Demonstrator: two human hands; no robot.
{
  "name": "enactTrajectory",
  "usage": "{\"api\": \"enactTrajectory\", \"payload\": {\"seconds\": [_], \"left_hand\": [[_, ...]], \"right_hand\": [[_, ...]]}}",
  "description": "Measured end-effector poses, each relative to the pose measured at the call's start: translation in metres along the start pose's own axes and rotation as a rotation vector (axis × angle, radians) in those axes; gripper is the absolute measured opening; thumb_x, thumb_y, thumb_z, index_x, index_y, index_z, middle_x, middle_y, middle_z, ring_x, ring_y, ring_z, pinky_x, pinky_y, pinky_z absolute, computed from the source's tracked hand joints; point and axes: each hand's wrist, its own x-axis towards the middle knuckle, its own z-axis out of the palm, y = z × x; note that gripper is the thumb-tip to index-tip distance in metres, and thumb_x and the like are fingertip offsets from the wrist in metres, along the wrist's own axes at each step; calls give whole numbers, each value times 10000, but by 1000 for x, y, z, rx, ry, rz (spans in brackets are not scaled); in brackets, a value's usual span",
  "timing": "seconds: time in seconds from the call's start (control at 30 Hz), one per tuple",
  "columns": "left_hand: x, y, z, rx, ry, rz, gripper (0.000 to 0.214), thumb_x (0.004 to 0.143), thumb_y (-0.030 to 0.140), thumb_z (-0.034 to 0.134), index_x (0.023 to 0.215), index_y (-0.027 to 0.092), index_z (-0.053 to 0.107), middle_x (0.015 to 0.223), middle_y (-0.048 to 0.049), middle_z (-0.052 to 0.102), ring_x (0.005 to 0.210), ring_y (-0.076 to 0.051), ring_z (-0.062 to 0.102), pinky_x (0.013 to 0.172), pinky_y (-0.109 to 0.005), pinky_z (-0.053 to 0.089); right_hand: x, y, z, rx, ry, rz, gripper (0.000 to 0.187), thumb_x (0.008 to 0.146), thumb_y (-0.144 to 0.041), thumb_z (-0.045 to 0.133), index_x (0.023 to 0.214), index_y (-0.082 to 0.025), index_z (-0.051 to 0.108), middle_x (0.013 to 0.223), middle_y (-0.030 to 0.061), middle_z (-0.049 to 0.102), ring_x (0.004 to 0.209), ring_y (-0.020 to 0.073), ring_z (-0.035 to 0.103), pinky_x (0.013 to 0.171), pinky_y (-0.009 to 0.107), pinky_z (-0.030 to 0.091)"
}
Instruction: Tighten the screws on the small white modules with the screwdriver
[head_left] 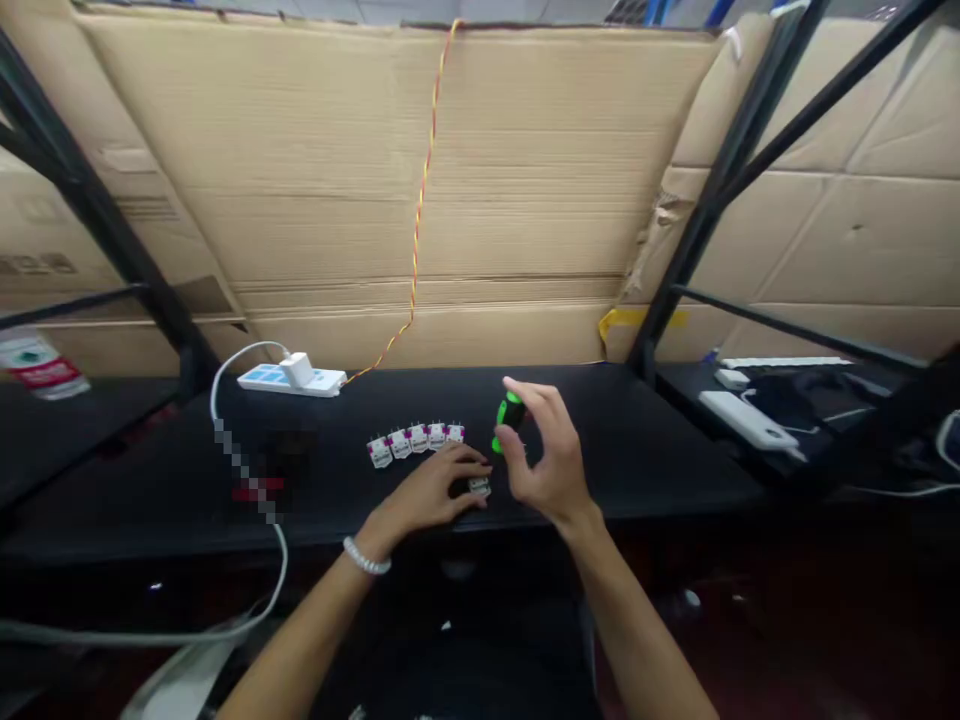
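My left hand (442, 482), with a white beaded bracelet at the wrist, rests on the black table. Its thumb and fingers close round a small pale block (479, 486), partly hidden by the fingers. Just to the right, my right hand (551, 455) is raised a little and pinches a short green-and-black screwdriver (508, 421) between thumb and fingers. Only its thick handle shows clearly; the tip cannot be made out. Beyond my left hand several small white blocks with purple marks (418, 438) stand side by side in a curved row.
At the back left lies a white power strip (322, 382) with a white plug and cable. A twisted red-yellow wire (420, 210) hangs down the cardboard wall (300, 150). Black metal frame posts (686, 230) stand at both sides. A white device (750, 422) lies far right.
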Motion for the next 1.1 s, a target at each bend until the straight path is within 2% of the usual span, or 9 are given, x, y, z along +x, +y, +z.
{"api": "enactTrajectory", "payload": {"seconds": [0.07,0.23,0.4,0.47,0.6,0.77,0.87,0.97,1.1], "left_hand": [[0,0,0,3,-5,-1,272,960,352,831,1213,257,807,1322,-94,714,1285,-308,626,1165,-504,509],[0,-1,1,-2,6,-9,300,954,346,836,1233,242,800,1306,-104,719,1263,-303,637,1159,-499,514],[0,0,0,-1,1,0,282,956,356,833,1217,252,807,1304,-94,721,1273,-303,629,1161,-499,512],[0,0,0,-6,2,3,281,959,362,829,1217,252,806,1299,-93,722,1263,-299,635,1159,-496,515],[0,-1,1,-9,9,-1,277,965,356,820,1219,244,801,1296,-100,721,1251,-297,642,1153,-492,521],[0,0,0,-5,-6,-8,252,965,362,821,1195,261,811,1326,-90,712,1292,-303,617,1175,-494,504],[0,1,-1,-7,-5,-10,270,965,367,819,1207,247,808,1312,-100,718,1270,-302,628,1165,-497,509],[0,1,-1,-12,4,-8,294,963,363,822,1225,231,801,1307,-106,719,1261,-302,637,1153,-498,516],[0,0,0,-8,-6,-10,287,971,375,813,1233,257,800,1324,-95,715,1281,-307,625,1165,-512,505]], "right_hand": [[0,1,0,-36,53,0,433,988,-259,700,1418,-248,653,1169,113,638,1004,249,688,855,407,639],[0,2,-2,36,-50,16,559,1054,-125,448,1590,-269,513,1329,129,667,1227,264,681,1052,461,597],[0,2,-2,-43,52,19,457,982,-264,710,1437,-267,672,1170,111,622,1029,260,682,859,416,638],[0,2,-2,-33,41,29,467,1018,-229,634,1482,-280,643,1197,113,622,1037,251,690,878,413,638],[1,1,-4,68,-60,21,572,1064,-138,419,1613,-272,500,1335,135,665,1223,265,686,1043,460,605],[1,-2,-2,-18,21,19,453,987,-268,693,1439,-267,659,1201,114,650,1061,262,694,914,439,643],[0,-2,-2,-24,8,27,479,1036,-193,562,1504,-271,624,1262,129,648,1131,258,705,957,438,637],[-1,0,-3,12,-43,29,563,1058,-144,448,1600,-270,525,1413,153,665,1295,289,678,1079,511,595],[0,1,1,15,14,3,527,1013,-236,658,1535,-256,584,1340,154,728,1247,310,706,1062,532,615]]}}
